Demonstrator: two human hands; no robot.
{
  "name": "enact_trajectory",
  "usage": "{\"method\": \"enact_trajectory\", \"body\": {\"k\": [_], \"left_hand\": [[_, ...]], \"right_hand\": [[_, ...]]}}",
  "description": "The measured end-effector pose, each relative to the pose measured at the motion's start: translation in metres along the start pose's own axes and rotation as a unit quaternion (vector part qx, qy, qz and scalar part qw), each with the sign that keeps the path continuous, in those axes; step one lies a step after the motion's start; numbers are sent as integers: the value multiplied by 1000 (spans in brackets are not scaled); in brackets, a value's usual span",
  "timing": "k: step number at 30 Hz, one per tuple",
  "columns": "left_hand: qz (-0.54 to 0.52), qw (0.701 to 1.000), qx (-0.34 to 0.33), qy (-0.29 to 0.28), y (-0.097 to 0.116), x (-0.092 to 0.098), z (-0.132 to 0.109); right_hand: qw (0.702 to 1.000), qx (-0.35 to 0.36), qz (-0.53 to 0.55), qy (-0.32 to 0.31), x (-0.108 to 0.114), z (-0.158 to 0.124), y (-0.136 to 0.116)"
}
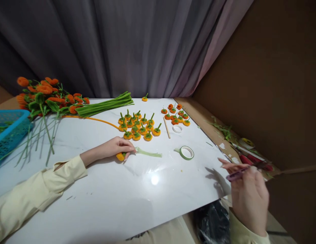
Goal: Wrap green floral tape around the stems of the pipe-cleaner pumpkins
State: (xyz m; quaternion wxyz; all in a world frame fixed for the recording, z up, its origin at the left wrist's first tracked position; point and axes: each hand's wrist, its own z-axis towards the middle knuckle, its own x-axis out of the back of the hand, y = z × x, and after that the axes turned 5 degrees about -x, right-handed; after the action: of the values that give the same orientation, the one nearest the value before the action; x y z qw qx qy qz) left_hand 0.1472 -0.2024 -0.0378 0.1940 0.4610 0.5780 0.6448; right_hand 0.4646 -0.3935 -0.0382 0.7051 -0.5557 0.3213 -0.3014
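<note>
My left hand (121,148) pinches a small yellow-orange chenille flower head (120,156) just above the white table. From its fingertips a strip of pale green tape (149,154) runs to the right along the tabletop. Over the table's right edge, my right hand (249,189) is closed around a slim purple-handled tool (236,174); its exact kind is unclear, and some of its fingers are stretched out. Between the hands lies a roll of green tape (186,153) with a loose end. Behind the left hand stand several yellow flower heads (140,127) with green stubs upward.
Orange chenille flowers (44,88) and green stems (104,105) lie at the back left, by a blue basket (12,135). Orange heads (175,115), a wooden stick (167,127) and a white ring (177,128) sit back right. Red-handled tools (246,160) lie beyond the edge.
</note>
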Motion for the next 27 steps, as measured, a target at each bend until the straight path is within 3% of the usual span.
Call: {"method": "enact_trajectory", "body": {"k": [3, 11, 20, 27], "left_hand": [[-7, 1000, -4, 1, -1, 0, 0], [6, 1000, 5, 20, 0, -1, -1], [-7, 1000, -3, -2, -1, 0, 0], [3, 1000, 1, 11, 0, -1, 0]], "right_hand": [[999, 18, 24, -33, 5, 1, -2], [992, -70, -96, -39, 12, 5, 5], [987, -18, -138, 84, 22, 15, -3], [984, -106, -105, 100, 26, 44, 2]]}}
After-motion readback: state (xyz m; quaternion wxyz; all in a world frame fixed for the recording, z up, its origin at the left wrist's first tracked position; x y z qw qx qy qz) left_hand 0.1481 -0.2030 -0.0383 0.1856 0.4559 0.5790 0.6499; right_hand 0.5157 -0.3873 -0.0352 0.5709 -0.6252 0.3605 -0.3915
